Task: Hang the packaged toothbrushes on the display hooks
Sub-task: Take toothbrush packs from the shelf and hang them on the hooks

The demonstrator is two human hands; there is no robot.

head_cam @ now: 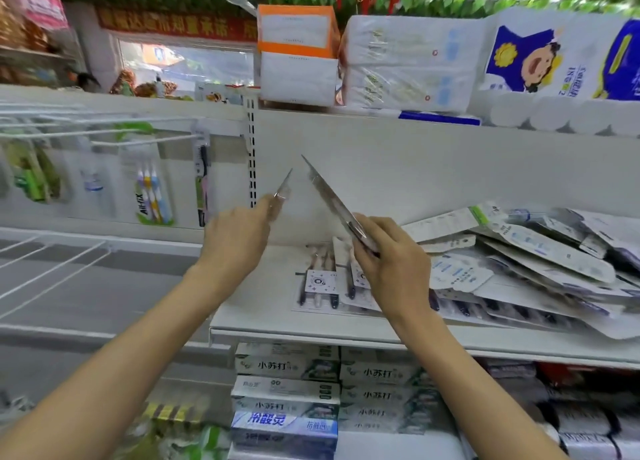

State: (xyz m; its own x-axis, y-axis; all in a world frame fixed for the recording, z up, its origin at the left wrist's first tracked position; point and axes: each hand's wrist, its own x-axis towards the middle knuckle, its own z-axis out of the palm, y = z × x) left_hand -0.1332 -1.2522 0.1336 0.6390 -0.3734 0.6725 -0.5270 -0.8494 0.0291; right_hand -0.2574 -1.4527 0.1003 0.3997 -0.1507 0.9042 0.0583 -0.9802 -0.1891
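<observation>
My left hand [239, 234] grips a clear toothbrush pack [283, 189] seen edge-on, its top tilted up and to the right. My right hand [391, 262] holds a second pack [329, 196] edge-on, leaning up and to the left, so the two tops nearly meet in front of the white back panel. Below my hands, more packaged toothbrushes [320, 283] lie flat on the white shelf [263, 307]. A loose heap of packs [540, 262] fills the shelf's right side. White display hooks [138, 142] stick out at the left, with several packs [152, 196] hanging from them.
Toilet paper and tissue bundles [412, 61] stand on the top shelf. Toothpaste boxes [287, 397] are stacked under the shelf. Bare white wire hooks [52, 269] reach out at the lower left. A slotted upright [252, 154] divides the hook panel from the shelf bay.
</observation>
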